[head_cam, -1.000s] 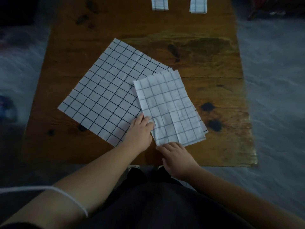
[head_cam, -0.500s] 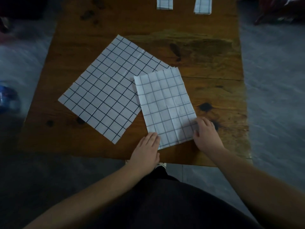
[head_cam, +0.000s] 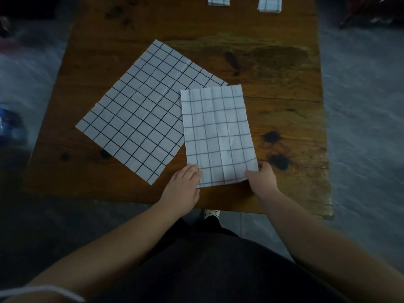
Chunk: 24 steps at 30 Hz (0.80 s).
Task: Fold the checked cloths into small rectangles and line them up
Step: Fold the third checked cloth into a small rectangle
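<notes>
The person stands at the near edge of the worn brown wooden desk (head_cam: 273, 68) with a half-folded white cloth with thin blue-grey checks (head_cam: 218, 134) lying lengthwise in front of them, its far left corner overlapping the larger, unfolded white cloth with bold black checks (head_cam: 140, 112) that lies flat and turned at an angle on the left half of the desk. The left hand (head_cam: 183, 189) rests at the near left corner of the half-folded cloth, its fingers (head_cam: 192, 171) together and laid flat along the edge, seemingly to steady that side. The right hand (head_cam: 262, 178) takes the near right corner, thumb on top and the other fingers tucked out of view, so it looks pinched on the corner, though the grip underneath cannot be seen. Holding both near corners suggests that the short edge is about to be carried away from the body for the next fold. At the far edge, two small folded checked rectangles (head_cam: 218, 1) (head_cam: 270, 4) sit side by side with a gap between them, probably the start of the line that this cloth should join once it is small enough
</notes>
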Tool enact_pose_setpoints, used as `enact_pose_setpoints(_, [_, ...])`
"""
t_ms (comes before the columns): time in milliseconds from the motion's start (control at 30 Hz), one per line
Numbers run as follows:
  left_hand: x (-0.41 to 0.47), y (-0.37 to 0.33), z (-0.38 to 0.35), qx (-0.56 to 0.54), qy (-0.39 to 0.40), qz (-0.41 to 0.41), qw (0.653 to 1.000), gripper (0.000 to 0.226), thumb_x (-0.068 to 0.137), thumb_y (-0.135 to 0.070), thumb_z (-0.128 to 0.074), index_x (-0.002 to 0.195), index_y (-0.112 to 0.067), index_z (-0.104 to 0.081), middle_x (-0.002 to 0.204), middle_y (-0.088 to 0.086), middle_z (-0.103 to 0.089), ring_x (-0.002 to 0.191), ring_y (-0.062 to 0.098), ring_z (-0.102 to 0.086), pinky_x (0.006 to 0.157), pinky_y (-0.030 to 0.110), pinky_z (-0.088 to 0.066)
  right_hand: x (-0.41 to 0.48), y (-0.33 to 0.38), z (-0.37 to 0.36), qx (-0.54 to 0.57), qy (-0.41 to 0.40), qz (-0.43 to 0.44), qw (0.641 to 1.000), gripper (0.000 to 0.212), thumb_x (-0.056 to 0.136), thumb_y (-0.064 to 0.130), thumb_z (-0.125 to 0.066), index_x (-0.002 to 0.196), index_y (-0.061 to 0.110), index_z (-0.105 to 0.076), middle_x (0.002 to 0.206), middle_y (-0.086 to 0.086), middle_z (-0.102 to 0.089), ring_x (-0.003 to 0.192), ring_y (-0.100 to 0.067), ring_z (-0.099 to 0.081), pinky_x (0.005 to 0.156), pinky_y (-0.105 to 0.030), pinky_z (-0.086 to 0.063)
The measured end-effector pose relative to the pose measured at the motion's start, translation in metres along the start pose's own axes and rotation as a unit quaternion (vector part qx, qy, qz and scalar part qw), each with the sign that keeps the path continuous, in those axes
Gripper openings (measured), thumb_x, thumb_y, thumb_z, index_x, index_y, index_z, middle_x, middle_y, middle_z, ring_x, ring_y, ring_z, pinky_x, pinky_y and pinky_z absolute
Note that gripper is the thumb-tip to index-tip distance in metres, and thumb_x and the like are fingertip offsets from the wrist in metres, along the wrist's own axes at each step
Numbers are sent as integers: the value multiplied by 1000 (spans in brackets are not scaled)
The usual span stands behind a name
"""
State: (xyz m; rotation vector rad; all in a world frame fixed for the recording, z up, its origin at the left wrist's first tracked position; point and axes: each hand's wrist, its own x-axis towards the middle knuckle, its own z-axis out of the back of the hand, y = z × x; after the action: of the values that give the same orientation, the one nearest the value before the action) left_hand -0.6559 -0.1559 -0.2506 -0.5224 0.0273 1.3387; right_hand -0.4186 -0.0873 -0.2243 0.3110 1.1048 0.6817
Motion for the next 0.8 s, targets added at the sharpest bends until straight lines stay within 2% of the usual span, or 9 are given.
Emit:
enact_pose_setpoints(133, [4, -10, -2, 23, 5, -1, 1000, 71, 98, -44, -55, 157, -20, -25, 168, 5, -14, 155, 22, -3, 123, 38, -3, -1, 11, 2, 101, 29, -91, 990, 31, 95, 6, -60, 125, 5, -57, 95, -8, -61, 73, -18, -57, 64, -30, -51])
enact_pose_setpoints(200, [8, -17, -3, 44, 17, -10, 999, 82, 95, -52, -59, 159, -21, -18, 169, 6, -8, 156, 24, 2, 124, 42, 0, -3, 15, 5, 205, 75, -155, 964, 30, 95, 4, -62, 124, 2, -56, 96, -13, -58, 73, -20, -57, 65, -31, -53])
enact_pose_setpoints(267, [12, -23, -5, 63, 19, -20, 998, 88, 92, -55, -61, 160, -22, -16, 169, 8, -8, 156, 26, 1, 126, 45, -1, -4, 16, 8, 296, 119, -192, 928, 30, 95, 3, -63, 124, -1, -54, 102, -16, -52, 72, -20, -54, 55, -29, -51])
enact_pose_setpoints(367, [12, -26, -7, 57, -14, -22, 998, 82, 94, -43, -62, 160, -22, -18, 166, 6, -19, 154, 25, -10, 126, 46, -7, -9, 16, 15, 372, 166, -208, 889, 21, 94, 1, -61, 115, 1, -53, 113, -16, -48, 69, -18, -52, 54, -31, -50])
enact_pose_setpoints(467, [9, -23, -5, 21, -54, -11, 998, 69, 94, -20, -57, 156, -23, -25, 159, 1, -35, 149, 20, -26, 125, 44, -19, -18, 16, 24, 399, 199, -203, 872, 22, 95, 1, -58, 117, 2, -53, 116, -18, -51, 70, -18, -51, 56, -30, -50])
enact_pose_setpoints(567, [3, -16, 1, 13, -56, -2, 998, 60, 95, -16, -53, 152, -22, -35, 151, -1, -44, 143, 18, -37, 122, 42, -28, -21, 15, 32, 385, 191, -188, 883, 24, 96, 1, -56, 120, 0, -54, 112, -18, -55, 70, -18, -52, 57, -29, -50])
enact_pose_setpoints(700, [-4, -6, 14, 2, -77, -1, 997, 41, 95, -18, -54, 136, -20, -56, 133, -2, -61, 127, 17, -53, 111, 39, -41, -28, 11, 37, 350, 158, -162, 909, 35, 97, 1, -57, 131, -4, -52, 103, -16, -60, 73, -21, -57, 64, -31, -51])
enact_pose_setpoints(767, [-7, -5, 23, -26, -93, -7, 995, 34, 96, -19, -53, 129, -21, -63, 127, -5, -64, 123, 14, -55, 107, 36, -44, -29, 7, 40, 274, 124, -101, 948, 48, 96, 4, -60, 142, 7, -47, 109, -13, -63, 80, -23, -65, 65, -34, -58])
enact_pose_setpoints(800, [-9, -6, 30, -41, -100, -9, 994, 32, 98, -21, -50, 127, -22, -64, 125, -7, -64, 122, 11, -55, 104, 34, -46, -29, 5, 43, 201, 98, -52, 973, 57, 96, 7, -63, 148, 18, -43, 118, -9, -61, 88, -24, -68, 71, -38, -61])
